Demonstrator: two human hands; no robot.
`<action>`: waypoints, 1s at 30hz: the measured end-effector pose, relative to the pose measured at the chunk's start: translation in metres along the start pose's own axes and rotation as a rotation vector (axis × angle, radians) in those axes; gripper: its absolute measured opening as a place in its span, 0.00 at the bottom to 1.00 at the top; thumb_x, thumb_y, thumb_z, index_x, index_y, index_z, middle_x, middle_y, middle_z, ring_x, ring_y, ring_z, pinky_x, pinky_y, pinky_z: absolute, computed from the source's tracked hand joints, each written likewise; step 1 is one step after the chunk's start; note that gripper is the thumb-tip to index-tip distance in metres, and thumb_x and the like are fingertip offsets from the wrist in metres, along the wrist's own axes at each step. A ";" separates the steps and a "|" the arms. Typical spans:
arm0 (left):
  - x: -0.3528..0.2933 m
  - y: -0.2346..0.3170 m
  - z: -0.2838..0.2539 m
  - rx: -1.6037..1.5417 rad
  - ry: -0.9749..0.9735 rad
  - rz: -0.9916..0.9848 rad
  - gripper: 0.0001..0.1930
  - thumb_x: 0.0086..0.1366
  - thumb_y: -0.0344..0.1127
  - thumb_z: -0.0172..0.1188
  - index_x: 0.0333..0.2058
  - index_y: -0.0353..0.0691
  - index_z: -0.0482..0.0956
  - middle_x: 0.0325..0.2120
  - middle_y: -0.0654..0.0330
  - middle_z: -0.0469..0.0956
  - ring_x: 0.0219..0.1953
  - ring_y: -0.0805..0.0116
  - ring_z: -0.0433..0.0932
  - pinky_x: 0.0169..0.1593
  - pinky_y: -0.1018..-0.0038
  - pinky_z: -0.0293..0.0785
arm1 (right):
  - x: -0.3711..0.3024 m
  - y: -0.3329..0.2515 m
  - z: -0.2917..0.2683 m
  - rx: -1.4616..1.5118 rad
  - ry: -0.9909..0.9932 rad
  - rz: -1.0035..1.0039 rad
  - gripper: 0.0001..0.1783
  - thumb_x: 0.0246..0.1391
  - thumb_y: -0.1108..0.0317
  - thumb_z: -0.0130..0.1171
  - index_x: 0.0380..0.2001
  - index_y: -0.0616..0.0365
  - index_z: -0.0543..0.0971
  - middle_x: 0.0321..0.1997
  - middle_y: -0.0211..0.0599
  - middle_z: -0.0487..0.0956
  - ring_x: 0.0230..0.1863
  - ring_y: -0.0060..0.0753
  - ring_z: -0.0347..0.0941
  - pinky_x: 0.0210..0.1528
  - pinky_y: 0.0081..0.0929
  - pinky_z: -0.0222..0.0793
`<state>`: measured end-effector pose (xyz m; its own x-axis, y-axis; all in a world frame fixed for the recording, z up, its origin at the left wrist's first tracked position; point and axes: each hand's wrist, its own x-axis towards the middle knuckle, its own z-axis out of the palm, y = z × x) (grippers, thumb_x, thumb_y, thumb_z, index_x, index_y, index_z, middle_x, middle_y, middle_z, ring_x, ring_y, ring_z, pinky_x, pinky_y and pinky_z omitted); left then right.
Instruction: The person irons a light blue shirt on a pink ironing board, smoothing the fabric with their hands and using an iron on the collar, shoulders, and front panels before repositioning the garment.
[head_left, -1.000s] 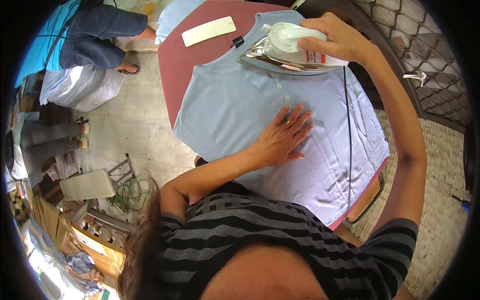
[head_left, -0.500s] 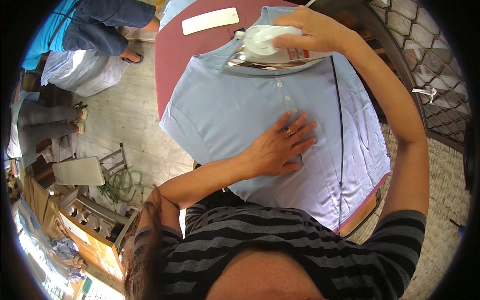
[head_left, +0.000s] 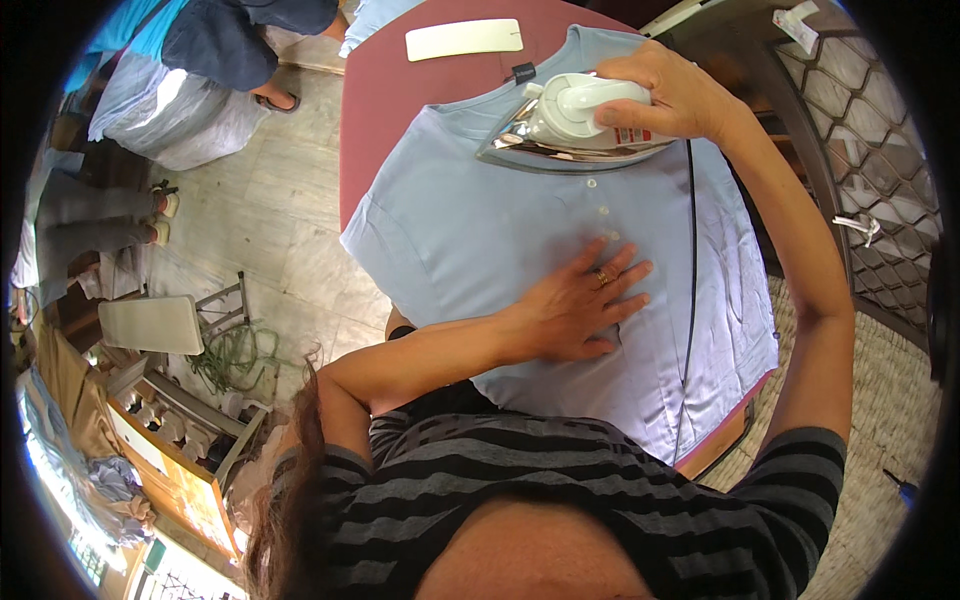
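Note:
A light blue buttoned garment (head_left: 440, 220) is spread over a maroon ironing board (head_left: 385, 110). My right hand (head_left: 670, 92) grips the handle of a white iron (head_left: 570, 115) with a shiny metal base. The iron rests on the garment's upper part, just above its row of small buttons, its tip to the left near the neckline. My left hand (head_left: 585, 300), with a ring on one finger, lies on the cloth below the buttons, fingers spread. A dark cord (head_left: 692, 270) runs down across the garment from behind the iron.
A white oblong piece (head_left: 465, 38) lies on the board's far end. To the right stands a metal lattice gate (head_left: 870, 150). On the left are two people's legs (head_left: 110, 210), a large wrapped bundle (head_left: 170, 110), a small folding stool (head_left: 150, 325) and coiled green rope (head_left: 240, 355).
The iron, in my right hand, has shifted slightly toward me on the garment, nearer the buttons. My left hand stays spread on the cloth. The whole view has shifted a little.

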<state>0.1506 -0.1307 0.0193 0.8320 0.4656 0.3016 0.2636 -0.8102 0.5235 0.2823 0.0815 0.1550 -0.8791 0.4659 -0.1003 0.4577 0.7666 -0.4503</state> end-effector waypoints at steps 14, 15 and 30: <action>-0.007 0.001 -0.009 -0.037 0.093 0.024 0.36 0.58 0.53 0.63 0.62 0.44 0.67 0.69 0.50 0.55 0.72 0.50 0.49 0.71 0.46 0.42 | 0.069 -0.061 0.047 -0.074 0.271 0.360 0.31 0.55 0.37 0.55 0.36 0.58 0.85 0.19 0.47 0.79 0.21 0.42 0.77 0.28 0.35 0.70; -0.009 0.001 -0.008 -0.054 0.094 0.042 0.36 0.58 0.53 0.63 0.62 0.43 0.68 0.69 0.50 0.55 0.72 0.50 0.49 0.71 0.46 0.42 | 0.075 -0.065 0.049 -0.070 0.267 0.414 0.35 0.54 0.33 0.54 0.35 0.58 0.85 0.17 0.48 0.78 0.22 0.45 0.78 0.29 0.37 0.72; -0.173 -0.080 -0.098 -0.016 0.794 -0.763 0.11 0.57 0.31 0.66 0.39 0.39 0.78 0.39 0.54 0.71 0.42 0.54 0.71 0.45 0.61 0.68 | 0.089 -0.117 0.074 0.201 0.334 0.598 0.31 0.62 0.43 0.50 0.42 0.66 0.80 0.32 0.55 0.81 0.33 0.52 0.77 0.40 0.40 0.71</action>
<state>-0.0622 -0.1116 0.0030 -0.0992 0.9429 0.3180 0.5633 -0.2103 0.7990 0.1406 0.0007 0.1327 -0.3825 0.9163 -0.1186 0.7874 0.2561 -0.5607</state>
